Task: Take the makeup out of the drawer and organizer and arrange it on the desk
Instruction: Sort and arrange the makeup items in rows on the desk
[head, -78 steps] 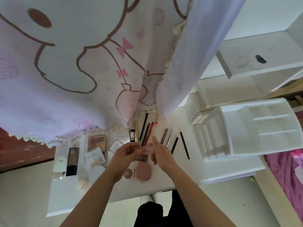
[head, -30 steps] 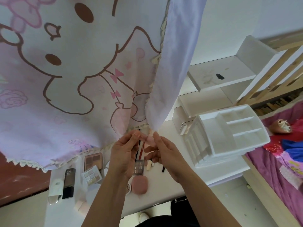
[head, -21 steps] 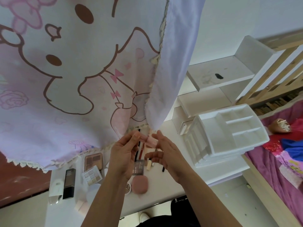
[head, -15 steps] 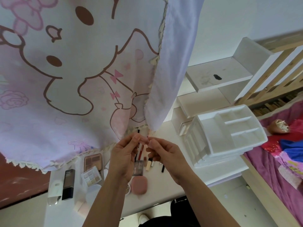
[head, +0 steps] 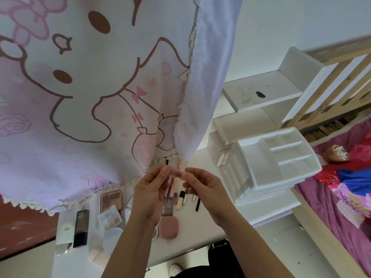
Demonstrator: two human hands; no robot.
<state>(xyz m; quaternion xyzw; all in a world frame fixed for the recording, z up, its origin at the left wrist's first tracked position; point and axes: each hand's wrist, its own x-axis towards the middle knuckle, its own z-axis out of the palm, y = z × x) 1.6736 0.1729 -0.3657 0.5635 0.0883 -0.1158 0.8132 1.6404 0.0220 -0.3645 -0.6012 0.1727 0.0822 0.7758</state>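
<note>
I see both hands above the middle of the white bench (head: 196,231), towards its far edge. The left hand (head: 150,191) and right hand (head: 206,187) each pinch one end of a small pink makeup tube (head: 177,173) in a narrow fingertip grip. A brown palette (head: 111,199) and a pink puff (head: 168,225) lie nearer the front edge. The white organizer (head: 236,173) stands at the bench's right end.

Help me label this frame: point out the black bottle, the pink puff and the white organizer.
black bottle (head: 81,227), head view, middle of its body.
pink puff (head: 168,227), head view, centre of its top.
white organizer (head: 256,163), head view, bare compartment floor.
</note>
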